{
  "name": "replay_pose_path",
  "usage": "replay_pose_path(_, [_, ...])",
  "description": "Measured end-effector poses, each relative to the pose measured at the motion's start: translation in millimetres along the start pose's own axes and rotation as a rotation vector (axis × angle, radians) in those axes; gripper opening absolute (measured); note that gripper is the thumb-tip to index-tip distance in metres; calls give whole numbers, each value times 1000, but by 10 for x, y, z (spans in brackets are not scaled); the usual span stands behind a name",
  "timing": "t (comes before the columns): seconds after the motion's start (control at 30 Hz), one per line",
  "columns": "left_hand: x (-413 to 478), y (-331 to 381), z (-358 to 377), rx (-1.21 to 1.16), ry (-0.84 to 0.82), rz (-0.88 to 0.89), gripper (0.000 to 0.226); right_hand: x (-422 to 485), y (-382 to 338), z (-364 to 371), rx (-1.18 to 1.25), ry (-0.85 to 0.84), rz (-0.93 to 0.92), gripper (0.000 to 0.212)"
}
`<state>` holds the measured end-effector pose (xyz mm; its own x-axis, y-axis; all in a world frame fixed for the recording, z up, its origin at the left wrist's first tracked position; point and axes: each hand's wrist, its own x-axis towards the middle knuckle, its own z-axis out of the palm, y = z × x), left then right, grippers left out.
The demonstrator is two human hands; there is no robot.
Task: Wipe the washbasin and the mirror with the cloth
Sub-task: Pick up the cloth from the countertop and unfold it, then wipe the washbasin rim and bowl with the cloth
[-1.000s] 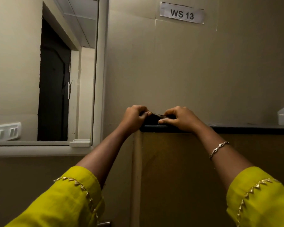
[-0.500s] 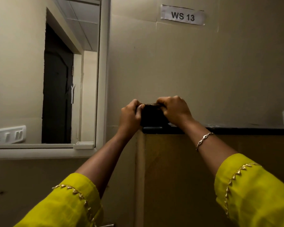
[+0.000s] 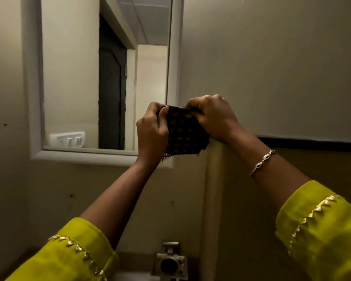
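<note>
The cloth, judged light and limp, is pinched at its top corners by the left hand and right hand, its frayed edge hanging below the grip.

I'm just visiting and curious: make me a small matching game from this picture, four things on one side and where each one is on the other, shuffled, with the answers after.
Things:
1. cloth
2. bracelet
3. tap
4. mirror

Places:
A. on the wall, upper left of the view
B. held up between the left hand and the right hand
C. at the bottom of the view, below the arms
D. around the right wrist

Pairs: 1-B, 2-D, 3-C, 4-A
</note>
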<state>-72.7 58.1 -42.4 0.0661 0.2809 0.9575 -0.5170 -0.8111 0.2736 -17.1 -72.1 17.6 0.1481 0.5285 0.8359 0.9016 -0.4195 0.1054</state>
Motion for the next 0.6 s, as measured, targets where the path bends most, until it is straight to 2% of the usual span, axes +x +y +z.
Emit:
replay_pose_path(0.13, [-282,-141,-391,30,-11,-41,14,-179,-305,296,118,-108,-13,20])
replay_pose_path(0.37, [-928,-467,-1038,84,-150,-141,15,-699,-769,851,338,-346,49,24])
replay_pose_path(0.6, [-1433,-761,-1596,220,-267,-230,18,-1115,-1190,1426,550,-557,160,9])
